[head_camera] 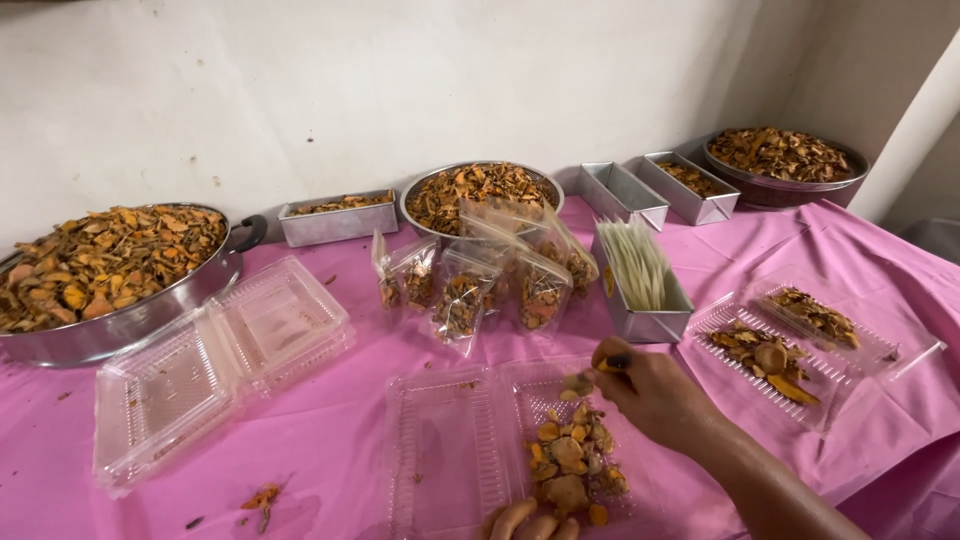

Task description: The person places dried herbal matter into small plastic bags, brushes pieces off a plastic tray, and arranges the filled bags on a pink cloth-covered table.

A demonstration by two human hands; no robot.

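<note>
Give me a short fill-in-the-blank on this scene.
1. The tablecloth is ____.
2. The right hand holds a dried slice over a clear ____ box.
3. The filled bags stand in front of a round metal ____.
4. Only the ____ of the left hand show, at the bottom edge.

Missing: pink; plastic; bowl; fingers

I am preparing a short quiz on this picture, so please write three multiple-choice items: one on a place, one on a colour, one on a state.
1. Where is the right hand?
A. over the open clear container in front
B. inside the big pan at left
C. on the far round bowl

2. What colour is the tablecloth?
A. white
B. pink
C. green

3. How is the clear container with dried slices?
A. shut
B. stacked
C. open

Answers:
1 A, the hand holds a piece just above it.
2 B, pink cloth shows everywhere.
3 C, its lid lies flat beside the tray.
</note>
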